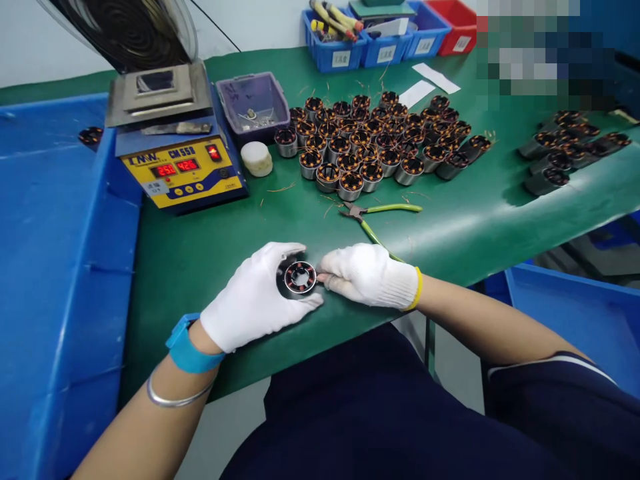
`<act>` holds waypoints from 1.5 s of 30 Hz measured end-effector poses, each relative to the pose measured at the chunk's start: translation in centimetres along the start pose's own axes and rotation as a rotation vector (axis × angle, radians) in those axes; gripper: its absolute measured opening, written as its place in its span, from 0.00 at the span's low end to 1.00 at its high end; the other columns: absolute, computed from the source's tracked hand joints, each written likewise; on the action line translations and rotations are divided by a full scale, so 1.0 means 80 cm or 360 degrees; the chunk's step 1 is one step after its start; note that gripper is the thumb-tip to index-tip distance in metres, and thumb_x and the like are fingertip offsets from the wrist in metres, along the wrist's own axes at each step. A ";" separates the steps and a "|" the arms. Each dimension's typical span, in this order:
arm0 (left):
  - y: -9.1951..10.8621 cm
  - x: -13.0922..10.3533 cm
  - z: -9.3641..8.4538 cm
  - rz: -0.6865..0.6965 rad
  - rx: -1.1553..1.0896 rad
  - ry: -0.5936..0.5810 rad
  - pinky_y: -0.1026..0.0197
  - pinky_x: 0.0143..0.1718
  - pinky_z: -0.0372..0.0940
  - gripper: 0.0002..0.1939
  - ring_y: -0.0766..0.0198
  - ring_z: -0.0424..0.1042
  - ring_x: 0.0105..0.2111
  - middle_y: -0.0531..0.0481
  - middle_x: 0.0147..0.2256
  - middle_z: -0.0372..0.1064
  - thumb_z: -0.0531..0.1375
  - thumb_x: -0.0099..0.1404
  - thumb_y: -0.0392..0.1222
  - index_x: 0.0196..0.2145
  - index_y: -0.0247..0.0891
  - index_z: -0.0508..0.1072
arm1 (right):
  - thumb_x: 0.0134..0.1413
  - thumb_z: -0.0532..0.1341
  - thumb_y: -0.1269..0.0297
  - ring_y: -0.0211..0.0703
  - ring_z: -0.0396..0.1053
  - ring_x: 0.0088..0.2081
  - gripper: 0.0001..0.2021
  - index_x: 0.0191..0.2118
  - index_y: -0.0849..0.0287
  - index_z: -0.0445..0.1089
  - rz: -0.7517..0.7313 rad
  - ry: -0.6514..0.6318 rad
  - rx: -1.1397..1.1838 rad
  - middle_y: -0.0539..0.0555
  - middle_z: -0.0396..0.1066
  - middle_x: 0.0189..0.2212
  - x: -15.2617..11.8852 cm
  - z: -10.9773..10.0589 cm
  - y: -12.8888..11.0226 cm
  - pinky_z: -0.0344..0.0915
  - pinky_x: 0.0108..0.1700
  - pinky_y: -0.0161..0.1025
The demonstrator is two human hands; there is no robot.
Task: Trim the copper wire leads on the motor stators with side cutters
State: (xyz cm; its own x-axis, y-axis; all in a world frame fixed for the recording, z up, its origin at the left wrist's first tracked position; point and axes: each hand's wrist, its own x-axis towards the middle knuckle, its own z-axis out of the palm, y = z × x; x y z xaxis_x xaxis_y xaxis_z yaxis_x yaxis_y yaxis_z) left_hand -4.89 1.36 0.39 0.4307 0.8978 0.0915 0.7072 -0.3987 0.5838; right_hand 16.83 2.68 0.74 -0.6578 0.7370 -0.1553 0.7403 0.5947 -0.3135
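Near the front edge of the green table, my left hand [257, 298], in a white glove, is wrapped round a round metal motor part [300, 277] with dark and reddish windings inside its ring. My right hand [363, 275], gloved with bare fingertips, has its fingers pinched together at the part's right side; what they hold, if anything, is too small to make out. Green-handled cutters [356, 212] lie open just beyond my right hand. Many similar parts with copper wires [350, 186] stand grouped further back.
A blue and yellow CM558 machine [185, 175] stands back left, beside a purple bin [253, 107] and a white round block [257, 159]. Blue trays flank the green table [200, 233]. More parts [547, 180] stand at the right; tool boxes [340, 57] line the back.
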 end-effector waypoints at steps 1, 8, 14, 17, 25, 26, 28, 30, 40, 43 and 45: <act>0.003 -0.002 0.002 0.0012 -0.0027 0.0072 0.54 0.47 0.71 0.30 0.54 0.76 0.44 0.46 0.46 0.75 0.69 0.54 0.54 0.51 0.39 0.71 | 0.69 0.49 0.56 0.47 0.73 0.38 0.18 0.44 0.58 0.74 -0.0015 -0.0023 0.0027 0.57 0.78 0.37 0.001 -0.003 0.000 0.50 0.32 0.39; 0.013 0.000 0.014 0.0220 -0.0063 0.0171 0.59 0.43 0.70 0.08 0.61 0.74 0.39 0.48 0.39 0.73 0.61 0.62 0.39 0.41 0.37 0.74 | 0.64 0.54 0.60 0.40 0.68 0.32 0.14 0.39 0.58 0.75 0.0063 -0.0128 0.0554 0.52 0.76 0.31 -0.004 -0.019 0.015 0.50 0.29 0.35; 0.017 0.006 0.019 0.0214 0.0029 0.0227 0.58 0.39 0.71 0.06 0.61 0.73 0.35 0.48 0.35 0.70 0.58 0.58 0.34 0.35 0.37 0.71 | 0.64 0.54 0.57 0.34 0.63 0.24 0.15 0.37 0.61 0.73 0.0255 -0.0034 0.1152 0.48 0.71 0.24 -0.021 -0.017 0.040 0.56 0.29 0.33; 0.017 0.005 0.021 0.0175 0.0018 0.0234 0.59 0.38 0.71 0.07 0.61 0.73 0.35 0.48 0.36 0.70 0.58 0.58 0.34 0.36 0.36 0.71 | 0.54 0.64 0.51 0.39 0.70 0.31 0.21 0.48 0.60 0.72 0.0380 0.0144 0.0932 0.52 0.75 0.35 -0.021 -0.020 0.032 0.59 0.32 0.34; 0.016 0.006 0.018 0.0146 -0.0015 0.0194 0.59 0.38 0.71 0.07 0.62 0.74 0.35 0.48 0.36 0.71 0.57 0.58 0.35 0.36 0.37 0.70 | 0.63 0.56 0.62 0.45 0.73 0.40 0.13 0.43 0.58 0.77 0.0039 -0.0050 0.0519 0.56 0.77 0.41 0.000 -0.012 0.009 0.60 0.35 0.36; 0.017 0.006 0.018 0.0139 -0.0031 0.0186 0.59 0.38 0.71 0.07 0.62 0.74 0.35 0.48 0.36 0.71 0.58 0.58 0.35 0.36 0.37 0.70 | 0.61 0.57 0.63 0.43 0.72 0.38 0.12 0.42 0.60 0.77 0.0059 0.0000 0.0663 0.55 0.77 0.37 -0.003 -0.011 0.019 0.61 0.35 0.36; 0.018 0.006 0.017 0.0126 -0.0053 0.0166 0.59 0.38 0.71 0.07 0.63 0.74 0.35 0.48 0.36 0.71 0.58 0.58 0.36 0.36 0.38 0.70 | 0.60 0.58 0.61 0.40 0.71 0.32 0.12 0.39 0.61 0.77 0.0175 0.0123 0.0952 0.52 0.76 0.30 -0.011 -0.012 0.040 0.61 0.33 0.35; 0.019 0.007 0.017 0.0112 -0.0060 0.0144 0.59 0.39 0.71 0.07 0.62 0.74 0.35 0.48 0.36 0.72 0.58 0.58 0.36 0.36 0.38 0.70 | 0.56 0.61 0.57 0.40 0.71 0.32 0.14 0.40 0.62 0.77 0.0276 0.0336 0.1132 0.53 0.77 0.32 -0.021 -0.020 0.052 0.63 0.33 0.36; 0.013 0.001 0.009 -0.0094 -0.0138 0.0061 0.57 0.42 0.74 0.13 0.60 0.76 0.39 0.49 0.39 0.74 0.62 0.58 0.41 0.42 0.40 0.69 | 0.61 0.54 0.52 0.40 0.69 0.31 0.16 0.37 0.55 0.76 0.0259 -0.0354 0.0769 0.51 0.75 0.31 0.010 -0.034 -0.011 0.54 0.30 0.35; 0.009 0.000 0.002 -0.0113 -0.0214 -0.0023 0.55 0.45 0.73 0.16 0.59 0.77 0.41 0.49 0.42 0.75 0.63 0.60 0.45 0.45 0.41 0.69 | 0.61 0.53 0.56 0.36 0.64 0.26 0.15 0.32 0.57 0.75 0.0279 -0.0308 0.0928 0.49 0.72 0.26 0.013 -0.024 -0.006 0.52 0.28 0.34; 0.007 0.001 -0.003 -0.0120 -0.0249 -0.0115 0.54 0.46 0.73 0.19 0.58 0.77 0.43 0.48 0.43 0.75 0.64 0.60 0.47 0.47 0.41 0.69 | 0.60 0.54 0.57 0.35 0.62 0.24 0.15 0.30 0.57 0.74 0.0327 -0.0297 0.0971 0.48 0.70 0.23 0.011 -0.022 -0.002 0.51 0.28 0.34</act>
State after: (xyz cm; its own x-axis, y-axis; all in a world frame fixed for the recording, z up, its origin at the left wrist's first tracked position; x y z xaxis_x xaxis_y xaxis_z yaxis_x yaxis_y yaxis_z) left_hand -4.60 1.24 0.93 0.4228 0.9062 -0.0120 0.6457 -0.2919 0.7056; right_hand 16.35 3.81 2.31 -0.5654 0.7155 -0.4104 0.6778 0.1196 -0.7255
